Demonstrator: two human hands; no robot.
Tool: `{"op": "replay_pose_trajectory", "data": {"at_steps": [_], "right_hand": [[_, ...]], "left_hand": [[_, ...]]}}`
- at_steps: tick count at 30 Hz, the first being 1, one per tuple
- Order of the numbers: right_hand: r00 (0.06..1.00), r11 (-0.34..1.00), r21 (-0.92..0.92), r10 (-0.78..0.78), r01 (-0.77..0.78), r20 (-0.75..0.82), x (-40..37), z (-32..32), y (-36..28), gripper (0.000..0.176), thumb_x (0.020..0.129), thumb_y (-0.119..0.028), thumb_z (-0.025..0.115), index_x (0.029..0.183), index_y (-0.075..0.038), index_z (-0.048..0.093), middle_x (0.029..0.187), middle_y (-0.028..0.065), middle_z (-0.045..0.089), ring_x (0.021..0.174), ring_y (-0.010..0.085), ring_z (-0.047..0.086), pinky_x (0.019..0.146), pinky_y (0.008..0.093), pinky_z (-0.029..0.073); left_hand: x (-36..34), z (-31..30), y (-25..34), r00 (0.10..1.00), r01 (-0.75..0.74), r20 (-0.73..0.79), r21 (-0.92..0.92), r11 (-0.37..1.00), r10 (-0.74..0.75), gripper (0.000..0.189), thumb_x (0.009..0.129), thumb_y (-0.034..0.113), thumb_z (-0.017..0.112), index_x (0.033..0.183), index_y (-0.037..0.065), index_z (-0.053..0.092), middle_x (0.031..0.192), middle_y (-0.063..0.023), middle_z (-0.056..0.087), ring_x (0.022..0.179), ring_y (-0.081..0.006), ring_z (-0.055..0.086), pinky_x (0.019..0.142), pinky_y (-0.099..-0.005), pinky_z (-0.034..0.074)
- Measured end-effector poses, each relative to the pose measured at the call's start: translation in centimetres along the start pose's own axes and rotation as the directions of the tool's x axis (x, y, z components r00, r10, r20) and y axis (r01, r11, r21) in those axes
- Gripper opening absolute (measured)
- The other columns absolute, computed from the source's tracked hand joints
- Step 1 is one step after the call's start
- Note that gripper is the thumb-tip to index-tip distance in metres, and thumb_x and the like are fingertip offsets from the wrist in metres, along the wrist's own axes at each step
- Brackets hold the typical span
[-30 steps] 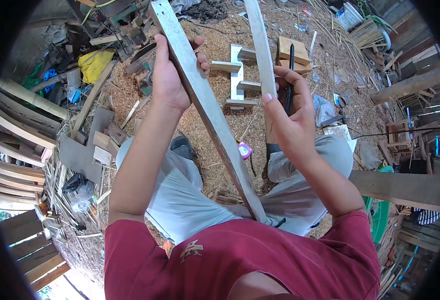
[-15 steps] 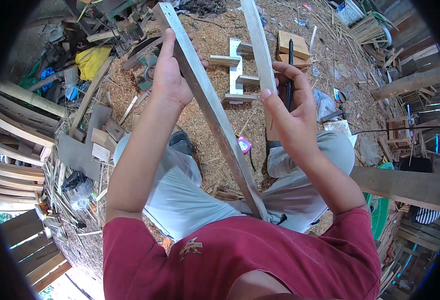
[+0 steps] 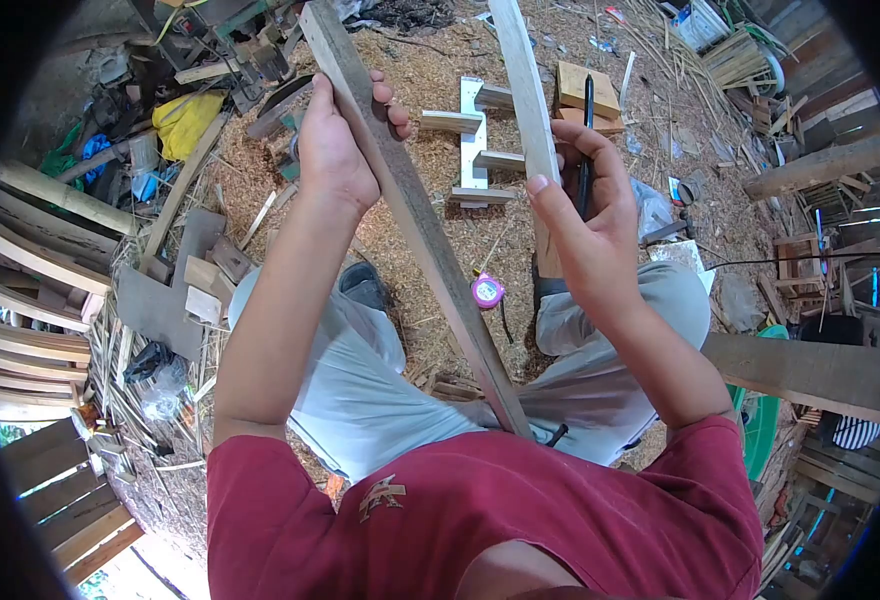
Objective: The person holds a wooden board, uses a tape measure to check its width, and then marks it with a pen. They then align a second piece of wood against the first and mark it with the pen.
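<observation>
Pale slat [image 3: 523, 90] runs off the top edge.

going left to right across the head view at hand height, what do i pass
yellow plastic bag → left hand → long grey wooden slat → white wooden ladder-like frame → pale wooden slat → right hand → brown wooden beam

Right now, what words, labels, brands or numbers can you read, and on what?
Nothing is legible.
Emblem on red shirt: too blurred to read.
Label on pink tape measure: too small to read.
No print on long slat in left hand, nor pale slat and pen in right hand.
</observation>
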State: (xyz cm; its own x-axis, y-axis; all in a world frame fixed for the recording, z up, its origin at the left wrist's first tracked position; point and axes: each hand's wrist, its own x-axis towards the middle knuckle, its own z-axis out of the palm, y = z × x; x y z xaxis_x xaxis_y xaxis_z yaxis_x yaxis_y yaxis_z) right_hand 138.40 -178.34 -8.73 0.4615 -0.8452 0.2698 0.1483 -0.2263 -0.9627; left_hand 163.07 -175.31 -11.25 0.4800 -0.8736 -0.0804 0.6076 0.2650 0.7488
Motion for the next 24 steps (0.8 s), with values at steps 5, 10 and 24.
{"op": "replay_pose_trajectory", "data": {"at_steps": [5,10,24], "right_hand": [[1.000,1.000,-0.018,-0.015,0.015,-0.001,-0.07,0.03,-0.36,0.047,0.091,-0.007,0.070,0.133,0.002,0.048,0.102,0.0027,0.054,0.091,0.0086,0.051,0.082,0.0246,0.045],[1.000,1.000,0.007,0.000,0.000,0.016,-0.22,0.03,-0.58,0.047,0.091,-0.005,0.069,0.132,0.002,0.048,0.102,0.0031,0.055,0.090,0.0085,0.053,0.079,0.0242,0.046],[1.000,1.000,0.020,0.018,-0.018,0.018,-0.22,0.13,-0.41,0.049,0.091,-0.006,0.070,0.134,0.002,0.048,0.104,0.0029,0.054,0.096,0.0098,0.051,0.086,0.0259,0.044]], "left_hand": [[0.11,-0.63,0.30,0.989,0.028,0.146,-0.140,0.990,-0.007,0.054,0.110,0.051,0.023,0.104,0.007,0.054,0.078,-0.0032,0.056,0.066,-0.0187,0.053,0.062,-0.0348,0.047],[-0.28,0.30,0.48,0.998,0.028,0.065,-0.102,0.994,-0.022,0.055,0.109,0.052,0.025,0.099,0.007,0.054,0.070,-0.0020,0.052,0.060,-0.0169,0.050,0.056,-0.0315,0.045],[-0.17,0.08,0.95,0.975,0.105,0.214,-0.231,0.967,-0.054,0.052,0.108,0.048,0.026,0.091,0.007,0.053,0.065,-0.0009,0.047,0.055,-0.0154,0.045,0.051,-0.0315,0.040]]}}
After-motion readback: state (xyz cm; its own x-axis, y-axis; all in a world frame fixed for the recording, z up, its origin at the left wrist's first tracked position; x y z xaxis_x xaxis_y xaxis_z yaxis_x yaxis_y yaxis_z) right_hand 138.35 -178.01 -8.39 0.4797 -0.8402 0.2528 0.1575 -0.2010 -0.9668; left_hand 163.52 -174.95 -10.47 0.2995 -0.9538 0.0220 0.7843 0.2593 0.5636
